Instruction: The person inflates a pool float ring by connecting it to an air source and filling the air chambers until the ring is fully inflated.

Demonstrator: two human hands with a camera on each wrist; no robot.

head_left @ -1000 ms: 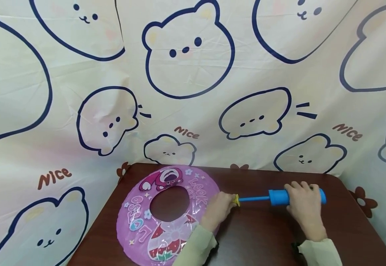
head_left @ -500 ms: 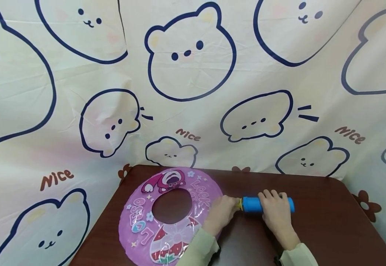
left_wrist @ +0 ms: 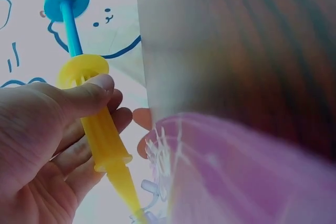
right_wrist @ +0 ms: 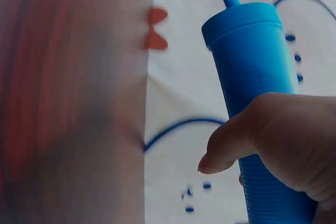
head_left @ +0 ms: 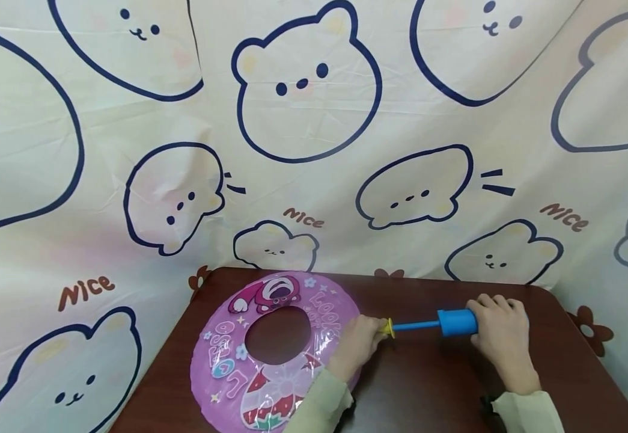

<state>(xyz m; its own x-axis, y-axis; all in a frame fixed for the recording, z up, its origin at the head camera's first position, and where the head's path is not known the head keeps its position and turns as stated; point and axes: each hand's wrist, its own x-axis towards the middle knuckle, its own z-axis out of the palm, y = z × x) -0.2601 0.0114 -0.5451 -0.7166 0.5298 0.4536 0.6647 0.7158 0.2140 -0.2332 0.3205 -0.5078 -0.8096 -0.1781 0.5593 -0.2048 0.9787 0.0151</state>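
Note:
A blue hand pump (head_left: pixel 457 323) lies level above the table, its thin blue rod drawn out. My right hand (head_left: pixel 503 337) grips the pump's barrel near its right end; in the right wrist view the thumb lies across the ribbed blue barrel (right_wrist: pixel 252 72). My left hand (head_left: pixel 354 349) pinches the yellow nozzle (left_wrist: pixel 107 135) between thumb and fingers. Its narrow tip meets the clear valve (left_wrist: pixel 151 186) of a purple inflatable swim ring (head_left: pixel 213 385), which looks rounded with air. My left forearm passes over the ring's right side and hides part of it.
The dark brown table (head_left: pixel 416 391) carries the ring on its left half. A pale cloth (head_left: pixel 303 186) printed with bear outlines hangs behind the table and along both sides.
Half a second ago the barrel was pushed up against the yellow nozzle; my right hand has since pulled it right, exposing the rod. My left hand stays at the nozzle.

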